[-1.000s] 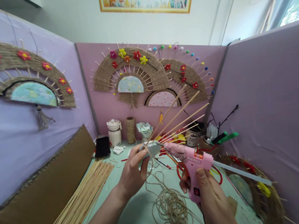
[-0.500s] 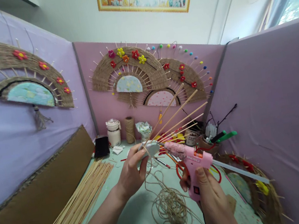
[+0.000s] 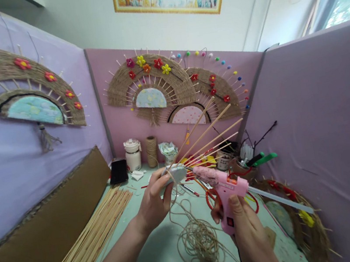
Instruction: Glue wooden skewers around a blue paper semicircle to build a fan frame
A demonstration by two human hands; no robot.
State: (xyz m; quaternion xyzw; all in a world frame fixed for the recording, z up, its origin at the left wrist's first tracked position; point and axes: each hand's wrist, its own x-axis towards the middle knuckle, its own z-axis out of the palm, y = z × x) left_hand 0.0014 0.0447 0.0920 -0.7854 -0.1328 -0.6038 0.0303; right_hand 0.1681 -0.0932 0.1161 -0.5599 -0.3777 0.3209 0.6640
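Observation:
My left hand (image 3: pixel 155 198) is closed on a small fabric-covered fan base (image 3: pixel 177 173), from which several thin wooden sticks (image 3: pixel 211 124) spread up and to the right. Twine runs over the base beside my fingers and hangs down to a loose tangle of twine (image 3: pixel 199 240) on the table. In my right hand (image 3: pixel 244 222) is a pink glue gun (image 3: pixel 225 187), gripped by its handle, with a long glue stick out of its back. The gun's nozzle points left at the base's right edge, at or very near the sticks.
A bundle of sticks (image 3: pixel 94 232) lies at left beside a cardboard sheet (image 3: pixel 44 231). Behind are a white jar (image 3: pixel 133 154), a twine spool (image 3: pixel 152 151) and a black object (image 3: pixel 118 171). Another fan (image 3: pixel 303 217) is at right; finished fans (image 3: pixel 153 77) hang on the partitions.

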